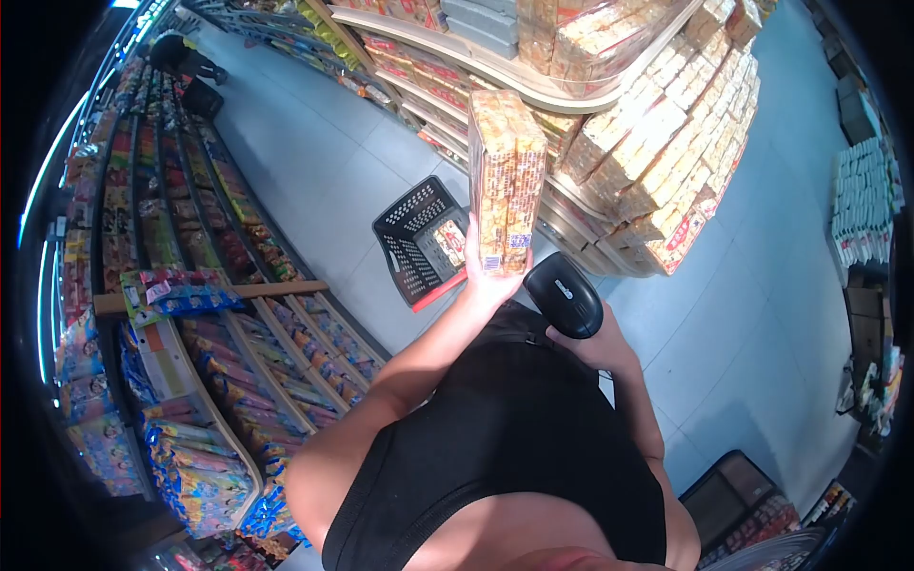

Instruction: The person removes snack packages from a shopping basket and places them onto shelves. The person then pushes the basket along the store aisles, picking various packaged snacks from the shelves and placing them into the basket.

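Note:
My left hand [492, 284] is closed around the lower end of a clear-wrapped pack of yellow-orange boxes [506, 186], held upright in front of me. A barcode label shows near the pack's bottom, just above my palm. In my right hand [609, 344] is a black barcode scanner [564, 295], its rounded head close to the pack's lower right side; the grip is mostly hidden by the head. Beyond my left hand, on the floor, a black shopping basket [400, 249] with a red handle holds a red-and-white package [450, 244].
Stacks of similar yellow boxes [657, 124] fill the rounded shelf end [571, 103] ahead. Shelves of colourful bagged goods [214, 352] run along the left. A person [181, 57] is far up the aisle. Tiled floor [724, 305] extends on the right.

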Demonstrator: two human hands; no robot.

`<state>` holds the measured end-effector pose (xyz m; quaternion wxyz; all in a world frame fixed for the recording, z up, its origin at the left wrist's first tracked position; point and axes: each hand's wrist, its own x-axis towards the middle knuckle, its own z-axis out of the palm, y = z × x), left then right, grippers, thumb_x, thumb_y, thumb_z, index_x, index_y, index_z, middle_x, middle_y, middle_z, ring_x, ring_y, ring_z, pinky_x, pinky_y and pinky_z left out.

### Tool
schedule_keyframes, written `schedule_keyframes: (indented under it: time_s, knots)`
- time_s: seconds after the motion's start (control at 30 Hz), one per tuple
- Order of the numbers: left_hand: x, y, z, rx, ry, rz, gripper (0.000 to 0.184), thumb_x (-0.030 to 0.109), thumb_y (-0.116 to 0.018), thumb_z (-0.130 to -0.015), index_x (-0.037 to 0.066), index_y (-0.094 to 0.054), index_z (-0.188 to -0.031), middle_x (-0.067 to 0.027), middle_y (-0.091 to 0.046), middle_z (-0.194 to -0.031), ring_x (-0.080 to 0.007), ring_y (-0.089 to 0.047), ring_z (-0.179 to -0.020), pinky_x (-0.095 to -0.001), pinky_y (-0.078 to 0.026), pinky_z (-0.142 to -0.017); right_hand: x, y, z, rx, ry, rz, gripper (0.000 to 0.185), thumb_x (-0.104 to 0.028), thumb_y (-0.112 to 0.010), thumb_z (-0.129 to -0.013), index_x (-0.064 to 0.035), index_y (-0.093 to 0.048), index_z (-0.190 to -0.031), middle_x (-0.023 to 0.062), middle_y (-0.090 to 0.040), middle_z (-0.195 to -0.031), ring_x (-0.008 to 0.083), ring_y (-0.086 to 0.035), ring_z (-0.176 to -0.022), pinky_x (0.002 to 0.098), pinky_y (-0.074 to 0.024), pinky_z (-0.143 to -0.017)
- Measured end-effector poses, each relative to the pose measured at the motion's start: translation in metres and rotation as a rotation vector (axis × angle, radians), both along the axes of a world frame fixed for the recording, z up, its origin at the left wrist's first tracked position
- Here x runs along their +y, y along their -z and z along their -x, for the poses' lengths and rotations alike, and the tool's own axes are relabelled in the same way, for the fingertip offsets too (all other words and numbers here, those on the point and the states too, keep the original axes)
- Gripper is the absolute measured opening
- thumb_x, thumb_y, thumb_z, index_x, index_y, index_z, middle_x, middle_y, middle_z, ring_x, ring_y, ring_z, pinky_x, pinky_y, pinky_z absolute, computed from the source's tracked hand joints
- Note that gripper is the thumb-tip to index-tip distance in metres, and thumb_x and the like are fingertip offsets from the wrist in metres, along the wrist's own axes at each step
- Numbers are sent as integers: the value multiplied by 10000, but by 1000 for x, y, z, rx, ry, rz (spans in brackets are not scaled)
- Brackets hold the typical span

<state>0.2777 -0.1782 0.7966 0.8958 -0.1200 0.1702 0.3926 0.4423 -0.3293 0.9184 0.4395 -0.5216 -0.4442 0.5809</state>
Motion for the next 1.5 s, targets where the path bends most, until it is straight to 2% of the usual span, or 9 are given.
schedule_keyframes:
  time_s: [0.17,0.47,0.8,0.9,1.0,1.1,1.23,1.27,1.5]
  knots:
    - [-10,3,5,-23,-60,-233,537,500,-583,-998,80,-616,-1332,-138,-693,-1181,-280,-694,-1034,-407,-610,-835,0,8,-2,-78,-53,-32,252,-127,-807,-862,17,-657,-1005,60,-677,-831,120,-577,-773,329,-507,-751]
    - [-14,-15,10,1,-41,-256,548,498,-547,-1021,114,-587,-1410,-123,-701,-1274,-311,-715,-1041,-469,-618,-820,6,15,7,-72,-187,-56,283,-125,-794,-869,20,-680,-1084,111,-732,-925,139,-635,-848,346,-524,-823]
    - [-9,-18,28,278,-130,-322,695,491,-538,-1007,94,-392,-1558,-145,-489,-1555,-348,-483,-1416,-571,-388,-1167,2,12,-8,-84,-178,35,333,-126,-784,-874,18,-663,-1149,81,-732,-956,123,-625,-877,336,-521,-842]
    - [5,-6,59,551,-161,-394,679,397,-601,-988,47,-385,-1528,-190,-553,-1470,-374,-595,-1296,-522,-537,-1041,-8,25,-26,-95,-92,91,337,-131,-796,-867,11,-660,-1140,54,-713,-933,103,-597,-859,324,-514,-826]
    - [22,-43,77,867,-381,-885,616,9,-751,-835,-22,-451,-1372,-198,-649,-1247,-270,-700,-1106,-390,-577,-993,-16,32,-40,-121,12,65,297,-122,-807,-858,3,-648,-1075,14,-673,-881,91,-563,-824,301,-500,-782]
    - [33,-61,91,1509,-417,-1499,626,135,-904,-725,-38,-567,-1224,-144,-702,-1184,-240,-714,-1069,-345,-578,-920,-16,33,-41,-120,98,33,256,-108,-808,-854,-3,-642,-1019,-8,-638,-825,83,-540,-778,284,-486,-727]
    - [41,-88,87,1590,-551,-2108,546,114,-877,-626,-7,-642,-1104,-185,-740,-1085,-317,-751,-996,-400,-601,-882,-14,34,-39,-125,94,-4,242,-118,-811,-851,-6,-642,-983,-10,-621,-794,77,-524,-750,286,-474,-696]
    - [42,-89,84,1577,-571,-2153,587,87,-844,-562,2,-644,-1107,-219,-739,-1071,-376,-750,-991,-413,-615,-847,-14,34,-39,-133,81,-13,244,-121,-812,-851,-5,-640,-980,-7,-619,-792,77,-522,-749,288,-472,-695]
    - [39,-90,83,1686,-385,-2297,487,121,-794,-620,10,-663,-1076,-188,-736,-1100,-348,-748,-988,-412,-616,-829,-11,24,-30,-130,85,-56,255,-131,-813,-852,-2,-630,-974,-4,-597,-777,76,-509,-750,290,-461,-688]
